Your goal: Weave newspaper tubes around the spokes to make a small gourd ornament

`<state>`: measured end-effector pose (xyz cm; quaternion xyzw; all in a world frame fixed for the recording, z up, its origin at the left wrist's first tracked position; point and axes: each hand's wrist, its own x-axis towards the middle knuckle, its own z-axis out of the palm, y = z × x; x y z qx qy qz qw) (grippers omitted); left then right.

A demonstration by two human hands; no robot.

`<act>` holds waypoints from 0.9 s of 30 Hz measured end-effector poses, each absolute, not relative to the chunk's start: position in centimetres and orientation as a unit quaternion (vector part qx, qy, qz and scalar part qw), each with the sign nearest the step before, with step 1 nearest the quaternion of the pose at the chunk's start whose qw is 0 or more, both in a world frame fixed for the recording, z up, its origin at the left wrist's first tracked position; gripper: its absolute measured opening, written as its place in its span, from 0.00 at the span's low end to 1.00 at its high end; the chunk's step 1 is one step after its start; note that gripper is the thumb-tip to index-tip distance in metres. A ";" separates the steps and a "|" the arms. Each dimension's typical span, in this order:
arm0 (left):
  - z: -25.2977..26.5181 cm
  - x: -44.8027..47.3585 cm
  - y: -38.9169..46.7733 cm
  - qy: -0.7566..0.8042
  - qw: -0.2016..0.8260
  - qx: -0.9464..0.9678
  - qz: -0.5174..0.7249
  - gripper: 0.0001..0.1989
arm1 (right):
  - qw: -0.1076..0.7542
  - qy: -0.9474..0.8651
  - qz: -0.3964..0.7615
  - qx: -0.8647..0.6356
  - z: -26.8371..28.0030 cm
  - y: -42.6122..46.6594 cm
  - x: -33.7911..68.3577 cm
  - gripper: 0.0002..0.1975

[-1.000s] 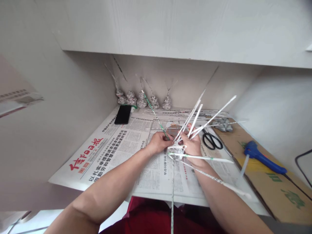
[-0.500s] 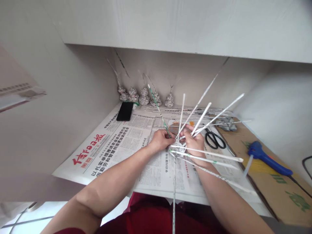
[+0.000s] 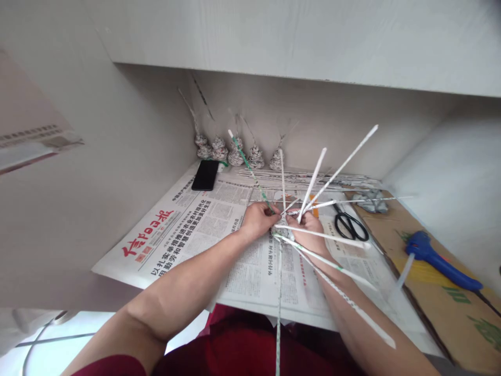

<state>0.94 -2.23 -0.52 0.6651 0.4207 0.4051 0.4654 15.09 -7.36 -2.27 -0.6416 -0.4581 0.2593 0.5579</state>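
My left hand [image 3: 261, 220] pinches the left edge of a small white printed-paper weave [image 3: 282, 231] with thin radiating paper rods [image 3: 313, 180]; my right hand [image 3: 308, 228] grips its right side, above black-and-red printed newspaper [image 3: 246, 274], left of black-handled scissors [image 3: 348, 222].

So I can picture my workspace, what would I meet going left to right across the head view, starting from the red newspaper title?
Red newspaper title, black phone, left hand, right hand, black scissors, blue glue gun.

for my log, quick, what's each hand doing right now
Left hand: closed, pinching at the woven paper piece.
Right hand: closed, holding that piece among its paper sticks.
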 end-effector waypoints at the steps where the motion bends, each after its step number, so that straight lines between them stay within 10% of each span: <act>1: -0.5 1.0 -2.3 0.421 0.464 0.665 0.405 0.05 | 0.555 -0.458 0.260 -0.644 -2.3 -7.4 15.1 0.14; 27: -0.1 1.1 -3.1 0.365 0.330 0.754 0.435 0.06 | 0.566 -0.372 0.301 -0.671 -1.2 -7.9 14.5 0.14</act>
